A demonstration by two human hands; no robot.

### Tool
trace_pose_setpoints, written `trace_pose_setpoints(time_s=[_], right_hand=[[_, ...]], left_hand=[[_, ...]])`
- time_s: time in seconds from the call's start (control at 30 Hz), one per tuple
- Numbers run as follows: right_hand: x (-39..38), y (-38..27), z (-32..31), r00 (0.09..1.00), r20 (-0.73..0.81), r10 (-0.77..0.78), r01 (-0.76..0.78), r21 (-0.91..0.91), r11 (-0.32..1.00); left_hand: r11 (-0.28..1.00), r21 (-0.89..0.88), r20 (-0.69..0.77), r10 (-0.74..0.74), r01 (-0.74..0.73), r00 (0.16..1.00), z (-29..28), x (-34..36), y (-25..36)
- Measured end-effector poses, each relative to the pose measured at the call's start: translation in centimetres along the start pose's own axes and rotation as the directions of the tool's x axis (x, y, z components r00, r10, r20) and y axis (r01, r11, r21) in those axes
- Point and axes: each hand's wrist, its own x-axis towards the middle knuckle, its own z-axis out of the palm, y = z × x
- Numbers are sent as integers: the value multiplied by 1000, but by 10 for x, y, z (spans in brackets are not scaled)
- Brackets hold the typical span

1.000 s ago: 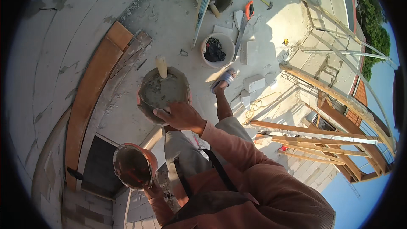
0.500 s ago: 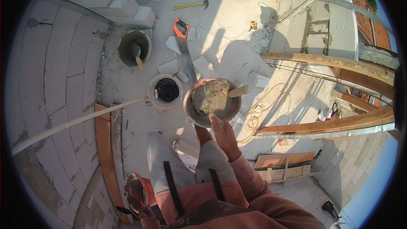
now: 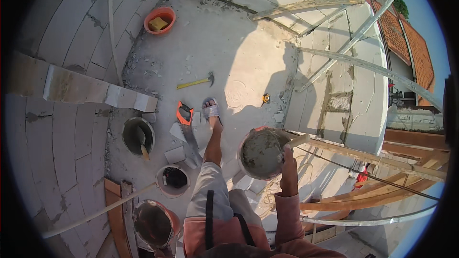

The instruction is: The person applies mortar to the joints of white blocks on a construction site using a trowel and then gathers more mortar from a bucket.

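Note:
My right hand [image 3: 288, 172] is closed on the rim of a mortar-filled bucket [image 3: 241, 160], carried in front of my right leg. A tool's pale round handle [image 3: 299, 140] sticks out over that bucket's right edge, just above my fingers; its working end is hidden in the mortar. At the lower left hangs a second, reddish bucket [image 3: 175, 222], its inside grey and mortar-smeared. My left hand [image 3: 165, 250] grips its near rim, partly cut off by the picture's edge. My sandaled foot [image 3: 211, 109] is planted ahead, beside a handsaw [image 3: 185, 113].
A dark bucket [image 3: 125, 136] with a wooden-handled tool and a white bucket [image 3: 185, 187] with dark contents stand left. Farther off lie a yellow-handled hammer [image 3: 193, 81], a tape measure [image 3: 266, 98] and an orange tub [image 3: 168, 29]. Wooden beams [image 3: 373, 155] cross the right side.
I have stepped forward, one foot now out beside the saw. The mortar bucket in my right hand has swung right. The bucket in my left hand stays low at my left side.

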Motion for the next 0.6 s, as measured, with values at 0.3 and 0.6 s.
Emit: trace_pose_setpoints(time_s=[0.3, 0.6], right_hand=[[242, -28, 113, 952, 160, 261, -271, 38, 962], [423, -113, 285, 919, 387, -78, 32, 125, 992]], left_hand=[[991, 113, -49, -65, 70, 997, 260, -39, 91], [994, 106, 68, 14, -21, 998, 419, -9, 145]])
